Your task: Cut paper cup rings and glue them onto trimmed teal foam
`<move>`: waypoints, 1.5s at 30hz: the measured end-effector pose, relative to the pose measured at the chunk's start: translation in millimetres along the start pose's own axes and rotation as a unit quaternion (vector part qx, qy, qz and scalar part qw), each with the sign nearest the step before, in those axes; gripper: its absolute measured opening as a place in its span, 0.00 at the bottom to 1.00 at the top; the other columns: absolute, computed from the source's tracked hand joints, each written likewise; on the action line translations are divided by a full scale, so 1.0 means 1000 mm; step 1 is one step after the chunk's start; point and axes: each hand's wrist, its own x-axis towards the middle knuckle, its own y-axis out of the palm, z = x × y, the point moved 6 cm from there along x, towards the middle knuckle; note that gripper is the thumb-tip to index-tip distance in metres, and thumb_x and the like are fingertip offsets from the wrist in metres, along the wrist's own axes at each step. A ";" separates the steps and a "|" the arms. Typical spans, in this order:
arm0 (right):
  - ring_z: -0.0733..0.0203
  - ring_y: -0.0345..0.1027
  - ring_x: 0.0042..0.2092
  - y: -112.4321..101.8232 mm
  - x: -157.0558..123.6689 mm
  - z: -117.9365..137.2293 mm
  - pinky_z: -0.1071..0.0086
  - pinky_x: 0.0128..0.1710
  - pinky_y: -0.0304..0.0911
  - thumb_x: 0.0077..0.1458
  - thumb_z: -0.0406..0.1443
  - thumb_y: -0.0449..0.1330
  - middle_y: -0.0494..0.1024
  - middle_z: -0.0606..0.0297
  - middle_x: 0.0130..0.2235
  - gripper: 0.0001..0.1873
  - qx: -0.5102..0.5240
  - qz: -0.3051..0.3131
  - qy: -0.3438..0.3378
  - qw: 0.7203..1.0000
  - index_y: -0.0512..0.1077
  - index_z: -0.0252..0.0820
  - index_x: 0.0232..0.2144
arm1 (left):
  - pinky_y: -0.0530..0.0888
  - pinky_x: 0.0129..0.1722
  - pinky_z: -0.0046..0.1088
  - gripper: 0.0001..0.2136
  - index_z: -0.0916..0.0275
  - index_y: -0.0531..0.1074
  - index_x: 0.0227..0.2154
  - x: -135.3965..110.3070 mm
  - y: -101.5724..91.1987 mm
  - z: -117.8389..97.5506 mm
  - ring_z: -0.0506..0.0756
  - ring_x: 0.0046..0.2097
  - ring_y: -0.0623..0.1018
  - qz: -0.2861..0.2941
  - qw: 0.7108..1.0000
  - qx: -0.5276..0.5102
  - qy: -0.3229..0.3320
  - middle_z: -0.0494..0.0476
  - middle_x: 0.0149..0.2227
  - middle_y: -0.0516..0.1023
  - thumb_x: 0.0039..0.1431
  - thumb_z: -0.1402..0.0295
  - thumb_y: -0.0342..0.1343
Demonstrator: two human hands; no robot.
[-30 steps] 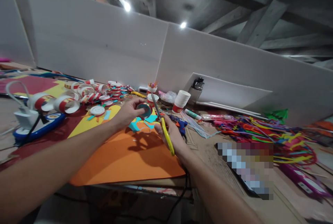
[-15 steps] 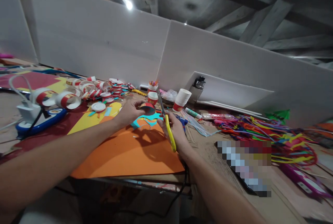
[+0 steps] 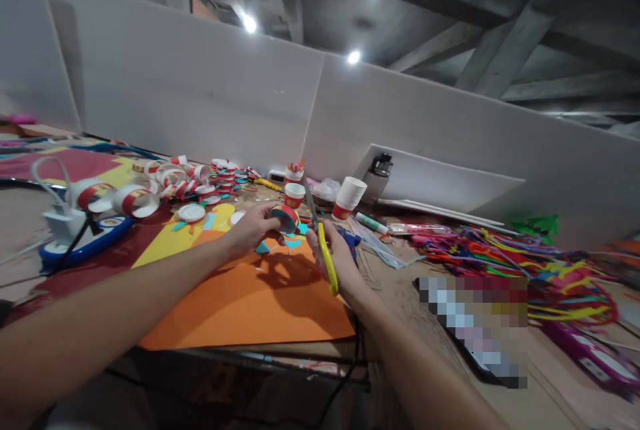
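Observation:
My left hand [image 3: 253,229] is closed on a short red paper cup piece [image 3: 285,218], its round teal face turned toward me. In my right hand [image 3: 337,257] are yellow-handled scissors [image 3: 326,257], blades pointing up and away, beside the cup piece and apart from it. Beneath both hands lies an orange paper sheet [image 3: 240,310]. Teal paper scraps [image 3: 293,244] rest on its far part, partly hidden by my left hand. A paper cup [image 3: 294,196] stands just behind the cup piece.
Cut cup rings and small cup pieces [image 3: 191,213] crowd the left, near a blue-and-white power strip [image 3: 90,241]. A stack of cups [image 3: 349,197], a bottle [image 3: 379,180] and a glue stick [image 3: 371,223] stand or lie behind. Colourful pipe cleaners [image 3: 500,250] and a blurred-out phone-like object [image 3: 465,330] are right.
My left hand has turned the cup piece so its teal face shows more, and lowered slightly. The scissors stay in my right hand, almost unmoved. The view has tilted up a little.

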 end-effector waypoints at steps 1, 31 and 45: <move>0.66 0.57 0.26 0.001 0.000 0.003 0.73 0.24 0.55 0.56 0.50 0.57 0.63 0.71 0.26 0.18 -0.018 0.013 -0.007 1.000 0.64 0.45 0.40 | 0.72 0.22 0.24 0.06 0.64 0.73 0.31 0.001 -0.002 -0.002 0.51 0.29 0.76 -0.007 1.000 -0.014 0.002 0.54 0.29 0.76 0.47 0.70 0.61; 0.65 0.56 0.29 0.007 -0.004 0.016 0.71 0.30 0.54 0.60 0.52 0.51 0.66 0.68 0.30 0.20 -0.122 0.090 -0.081 0.985 0.67 0.42 0.41 | 0.75 0.33 0.22 0.06 0.66 0.76 0.31 0.003 -0.011 -0.004 0.48 0.31 0.77 -0.104 0.980 -0.167 -0.030 0.53 0.30 0.79 0.48 0.74 0.64; 0.63 0.57 0.31 0.008 -0.004 0.017 0.70 0.31 0.55 0.60 0.54 0.50 0.66 0.67 0.30 0.22 -0.125 0.094 -0.072 0.985 0.65 0.42 0.37 | 0.74 0.34 0.24 0.06 0.66 0.75 0.31 0.003 -0.010 -0.002 0.49 0.31 0.77 -0.099 0.984 -0.149 -0.020 0.54 0.30 0.78 0.49 0.73 0.63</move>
